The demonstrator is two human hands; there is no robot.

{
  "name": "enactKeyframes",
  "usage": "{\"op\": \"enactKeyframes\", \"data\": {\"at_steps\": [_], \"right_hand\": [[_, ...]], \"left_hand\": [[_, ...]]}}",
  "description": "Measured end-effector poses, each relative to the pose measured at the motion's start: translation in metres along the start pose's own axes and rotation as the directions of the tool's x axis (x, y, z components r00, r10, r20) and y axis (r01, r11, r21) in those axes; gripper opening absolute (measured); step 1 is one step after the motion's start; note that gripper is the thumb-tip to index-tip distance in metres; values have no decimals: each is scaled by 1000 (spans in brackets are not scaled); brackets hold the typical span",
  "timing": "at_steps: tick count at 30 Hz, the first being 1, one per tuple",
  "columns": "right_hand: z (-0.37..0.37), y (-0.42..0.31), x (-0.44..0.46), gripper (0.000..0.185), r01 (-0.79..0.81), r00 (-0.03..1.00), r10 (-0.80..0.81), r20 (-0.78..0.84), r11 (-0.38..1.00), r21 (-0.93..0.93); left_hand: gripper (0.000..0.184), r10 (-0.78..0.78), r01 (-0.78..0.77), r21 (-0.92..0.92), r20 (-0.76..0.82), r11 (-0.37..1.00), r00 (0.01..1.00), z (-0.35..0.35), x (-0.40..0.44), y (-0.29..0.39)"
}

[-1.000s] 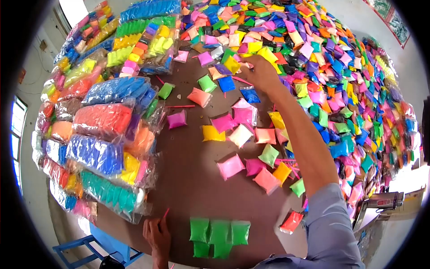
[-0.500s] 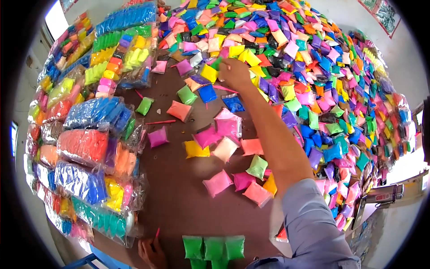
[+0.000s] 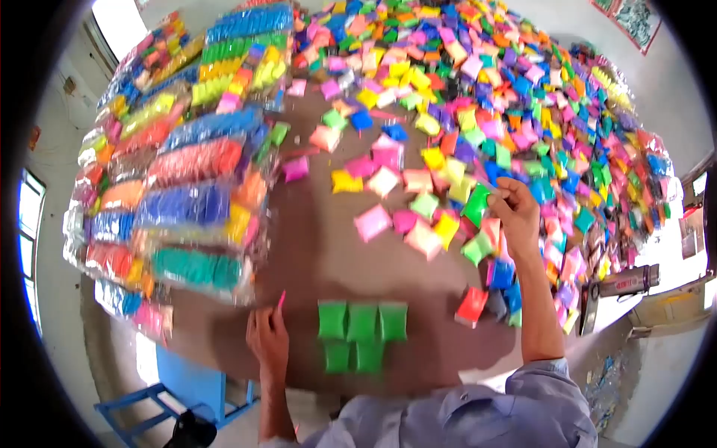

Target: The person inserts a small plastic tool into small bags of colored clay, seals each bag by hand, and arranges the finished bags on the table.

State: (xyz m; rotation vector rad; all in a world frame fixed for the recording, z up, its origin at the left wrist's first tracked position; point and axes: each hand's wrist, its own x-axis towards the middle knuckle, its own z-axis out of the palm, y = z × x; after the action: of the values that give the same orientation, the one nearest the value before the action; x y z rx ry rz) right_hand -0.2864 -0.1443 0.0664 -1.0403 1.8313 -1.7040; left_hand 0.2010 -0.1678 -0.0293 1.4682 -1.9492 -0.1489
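Observation:
My right hand (image 3: 514, 209) pinches a small green packet (image 3: 476, 205) by its edge, above the right side of the brown table (image 3: 314, 254). Low on the left, my left hand (image 3: 267, 332) has its fingers closed around a thin pink stick (image 3: 281, 300) that pokes up from them. Between the hands, close to my body, several green packets (image 3: 363, 322) lie flat in two touching rows. A red packet (image 3: 471, 306) lies by itself below my right hand. Pink, peach, yellow and light green packets (image 3: 423, 239) are scattered left of the held packet.
A large heap of loose coloured packets (image 3: 515, 112) covers the back and right. Clear bags of sorted packets (image 3: 194, 164) are stacked along the left. A metal cylinder (image 3: 627, 281) stands out at the right edge, and a blue stool (image 3: 190, 381) is below left.
My right hand has come back from the heap toward me and right, with a green packet in it. The left hand has risen into fuller view; the camera view has shifted.

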Motion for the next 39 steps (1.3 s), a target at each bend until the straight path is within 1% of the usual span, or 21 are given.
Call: {"op": "enactKeyframes", "data": {"at_steps": [1,2,3,5,6,9,12,13,15,16,18,19,20,22,23,25,27,29,32,34,39], "right_hand": [[-2,-4,-32,34,-72,997,71,11,995,63],[-7,8,-89,32,-138,990,138,13,970,202],[-9,11,-117,30,-166,986,161,39,966,200],[-5,27,-165,29,-246,969,237,70,890,384],[-4,26,-185,27,-320,947,307,95,876,361],[5,43,-227,31,-330,941,326,86,840,431],[3,33,-251,32,-388,920,365,140,807,446],[2,33,-257,32,-389,919,369,135,805,448],[-3,33,-264,33,-434,898,416,146,775,460],[-5,31,-267,33,-438,896,416,157,772,460],[-4,34,-270,32,-449,890,423,171,747,490],[-3,36,-271,32,-459,884,428,188,719,521],[-3,37,-273,32,-458,884,426,190,717,525],[-1,37,-277,31,-434,901,360,241,729,530],[-1,35,-278,31,-425,905,355,234,729,537],[-3,30,-284,31,-427,904,343,256,695,578],[-14,26,-289,30,-425,905,340,255,740,522],[-21,26,-291,29,-419,907,331,262,780,465],[-27,27,-294,26,-371,922,288,258,848,379],[-30,31,-293,19,-380,902,307,303,897,226],[-31,37,-294,9,-356,912,277,303,901,246]], "left_hand": [[9,22,-22,9,-12,1000,1000,1,4,0],[9,9,-10,35,21,999,1000,-10,-12,0],[8,22,-22,40,11,999,1000,-3,0,4],[9,61,-60,66,-13,996,998,0,-2,2],[9,64,-65,74,10,995,998,-2,-4,2],[9,41,-42,38,22,998,999,2,-6,0],[10,-136,124,-190,-50,974,990,0,-11,-2],[10,-131,121,-189,-45,975,990,-8,-14,9],[11,9,-28,-135,-139,990,990,-27,-18,41],[15,7,-19,-163,-73,986,997,-41,-24,68],[22,173,-137,-321,87,937,981,-43,-48,101],[25,189,-99,-407,188,908,964,-43,-59,130],[28,215,-53,-484,284,873,935,-41,-70,160],[30,166,144,-531,493,835,854,-26,-84,201],[30,177,133,-534,490,835,854,-20,-88,211],[32,87,428,-590,649,684,755,-4,-98,220],[28,118,396,-620,623,677,773,8,-105,216],[21,211,279,-626,593,728,777,15,-107,212],[18,239,242,-604,604,759,760,19,-112,211],[20,242,249,-599,619,761,747,20,-114,210],[24,247,262,-565,668,782,702,17,-107,216]]}}
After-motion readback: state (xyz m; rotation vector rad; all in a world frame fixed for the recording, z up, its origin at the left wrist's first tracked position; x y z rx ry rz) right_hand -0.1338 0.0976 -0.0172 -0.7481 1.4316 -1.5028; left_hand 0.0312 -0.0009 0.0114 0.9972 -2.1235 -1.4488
